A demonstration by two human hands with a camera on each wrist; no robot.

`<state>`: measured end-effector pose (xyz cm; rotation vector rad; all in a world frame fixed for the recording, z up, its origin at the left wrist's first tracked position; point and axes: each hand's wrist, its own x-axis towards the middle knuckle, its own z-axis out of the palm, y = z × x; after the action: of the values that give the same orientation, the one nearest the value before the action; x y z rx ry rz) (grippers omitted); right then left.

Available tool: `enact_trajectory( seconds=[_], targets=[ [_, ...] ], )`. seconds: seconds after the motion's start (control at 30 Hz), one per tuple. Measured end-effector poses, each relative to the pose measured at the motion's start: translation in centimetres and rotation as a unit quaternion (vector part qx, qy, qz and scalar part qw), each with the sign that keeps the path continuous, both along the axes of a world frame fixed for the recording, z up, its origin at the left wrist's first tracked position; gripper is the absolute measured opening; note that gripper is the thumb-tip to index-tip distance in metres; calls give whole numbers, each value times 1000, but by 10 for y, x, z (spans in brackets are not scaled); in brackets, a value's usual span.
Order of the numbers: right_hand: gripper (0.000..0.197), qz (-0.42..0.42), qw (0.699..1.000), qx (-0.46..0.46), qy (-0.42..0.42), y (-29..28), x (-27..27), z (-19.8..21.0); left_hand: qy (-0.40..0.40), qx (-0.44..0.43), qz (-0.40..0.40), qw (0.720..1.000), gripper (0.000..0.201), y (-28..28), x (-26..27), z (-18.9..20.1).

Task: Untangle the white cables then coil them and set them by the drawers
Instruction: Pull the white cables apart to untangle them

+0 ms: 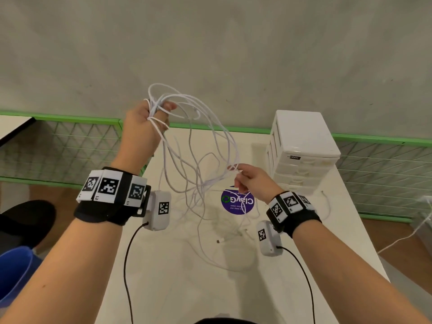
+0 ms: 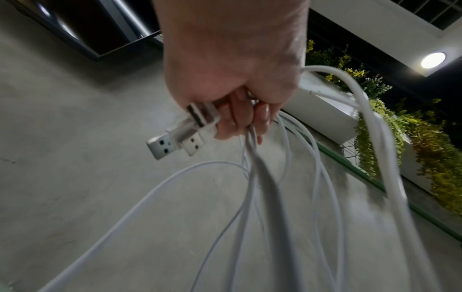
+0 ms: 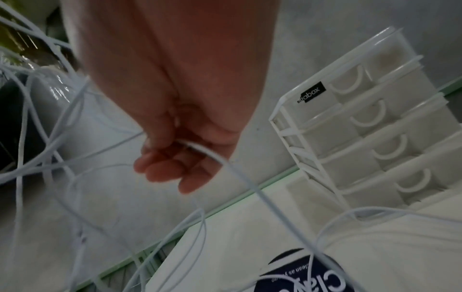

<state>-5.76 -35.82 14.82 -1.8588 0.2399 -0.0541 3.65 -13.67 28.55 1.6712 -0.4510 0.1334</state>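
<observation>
Holding white cables (image 1: 198, 146) up over the counter (image 1: 177, 265), left hand (image 1: 140, 127) gripping loops, right hand (image 1: 251, 177) pinching one strand beside the drawers (image 1: 304, 150). Showing only from the left wrist: two USB plugs (image 2: 175, 142) in the fist.

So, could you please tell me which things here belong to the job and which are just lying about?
Job: tangled white cables, white plastic drawer unit, left hand, right hand.
Lying about: round purple sticker, blue bucket.

head looks down, wrists close, shared drawers (image 1: 304, 150)
</observation>
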Motion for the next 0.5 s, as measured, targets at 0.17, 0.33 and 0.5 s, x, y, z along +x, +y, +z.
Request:
enact_trajectory(
  seconds=[0.17,0.33,0.5],
  targets=[
    [42,-54,991,99,-67,-6,-5,-7,31,27,-40,998,14,-4,1,-15],
    [43,-36,991,118,-51,-8,-12,-4,71,23,-70,995,16,-14,-3,-25],
    [33,-69,978,192,-49,-5,-14,2,78,39,-125,988,23,-25,-19,-26]
  ],
)
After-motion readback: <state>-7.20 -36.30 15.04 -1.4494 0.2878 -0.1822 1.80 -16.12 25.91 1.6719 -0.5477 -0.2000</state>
